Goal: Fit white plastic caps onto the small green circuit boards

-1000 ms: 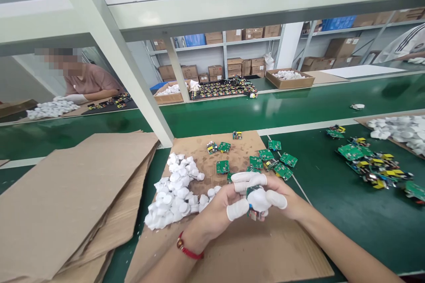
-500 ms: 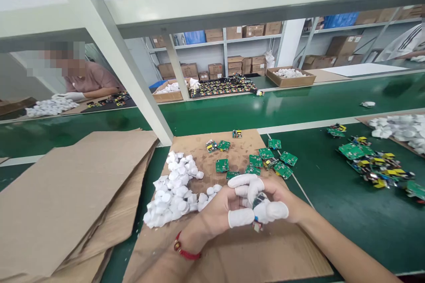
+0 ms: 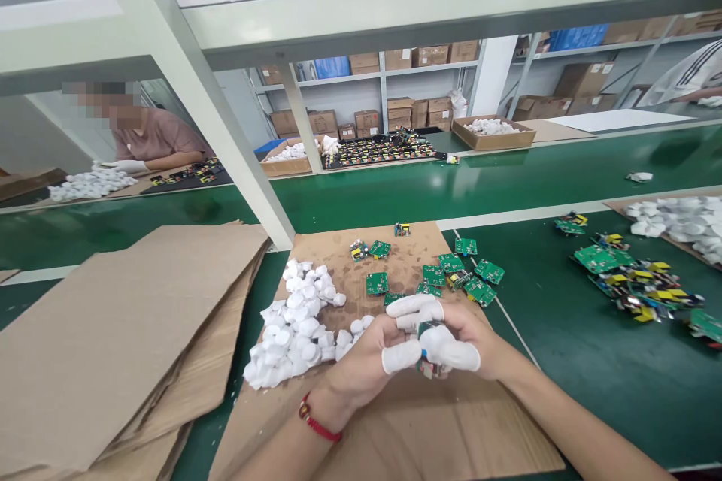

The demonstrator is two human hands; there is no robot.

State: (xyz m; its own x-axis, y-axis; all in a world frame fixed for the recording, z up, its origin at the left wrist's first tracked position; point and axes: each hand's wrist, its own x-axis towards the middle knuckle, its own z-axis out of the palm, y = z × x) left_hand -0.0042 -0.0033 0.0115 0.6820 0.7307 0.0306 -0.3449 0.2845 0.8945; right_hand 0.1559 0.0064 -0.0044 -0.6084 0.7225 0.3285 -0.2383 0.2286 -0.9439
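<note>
My left hand and my right hand meet over a brown cardboard sheet, both wearing white finger cots. Their fingers are pinched together round a small green circuit board with a white cap held between them. A heap of white plastic caps lies just left of my left hand. Several loose green circuit boards are scattered on the cardboard just beyond my hands.
Stacked cardboard sheets cover the left. A slanted white frame post rises ahead. More circuit boards and white caps lie at the right on the green belt. A seated person works at the far left.
Both hands have stayed together on the small board, shifting it slightly between the fingertips. The view wobbled a little.
</note>
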